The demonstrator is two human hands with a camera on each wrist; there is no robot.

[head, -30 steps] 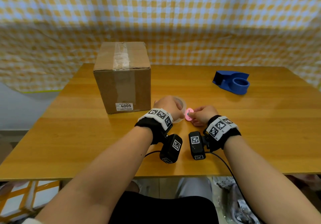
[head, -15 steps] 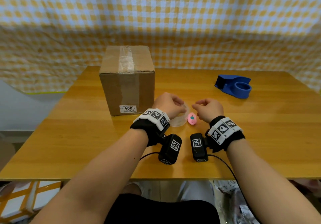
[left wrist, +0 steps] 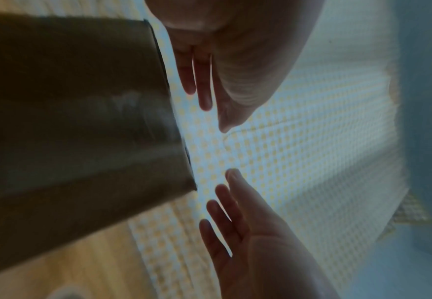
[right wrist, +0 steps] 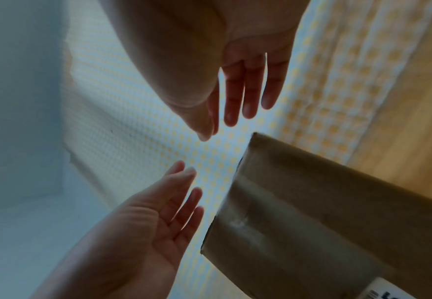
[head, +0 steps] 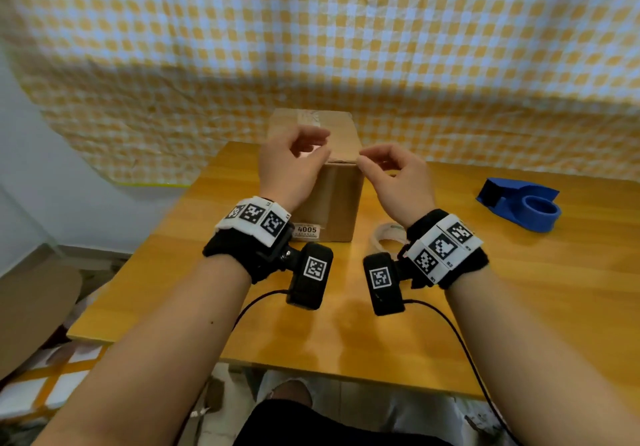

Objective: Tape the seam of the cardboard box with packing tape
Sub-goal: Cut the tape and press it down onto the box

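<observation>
The left hand [head: 294, 168] is being held raised in front of the brown cardboard box [head: 337, 199], its fingers [head: 313, 134] loosely curved and apart, with nothing seen between them. In the left wrist view those fingers [left wrist: 202, 87] are being shown fairly straight, clear of the box's upper edge. The box, with a strip of clear tape already running over its top and down its front, is being carried by the wooden desk [head: 519, 283] at its far left part, and a white label reading 4005 [head: 306, 230] is being shown low on its front. The right hand [head: 394, 179] is being held up just right of the left one, thumb and forefinger drawn close together; whether anything is being pinched cannot be told. A clear roll of packing tape [head: 388, 237] is lying flat on the desk, partly hidden behind the right wrist. Well apart to the right, a blue plastic tape dispenser [head: 523, 206] is resting on the desk.
</observation>
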